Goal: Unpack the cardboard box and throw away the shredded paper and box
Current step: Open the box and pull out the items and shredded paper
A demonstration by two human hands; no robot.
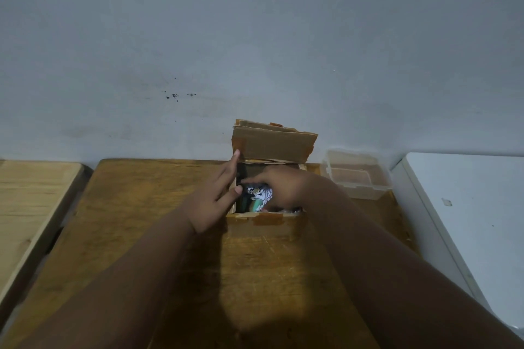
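Note:
A small cardboard box (272,228) with brown tape stands open at the back of the wooden table (136,224), its lid flap (273,146) upright against the wall. Inside lie white printed shredded paper (262,193) and a pale green object (256,205). My left hand (217,201) rests flat with straight fingers along the box's left wall. My right hand (283,188) reaches into the box from the right, its fingers down on the paper. Whether those fingers grip the paper is hidden.
A clear plastic container (358,178) sits just right of the box. A white surface (467,207) adjoins the table on the right. A lighter wooden board (31,201) lies to the left. The grey wall rises directly behind the box.

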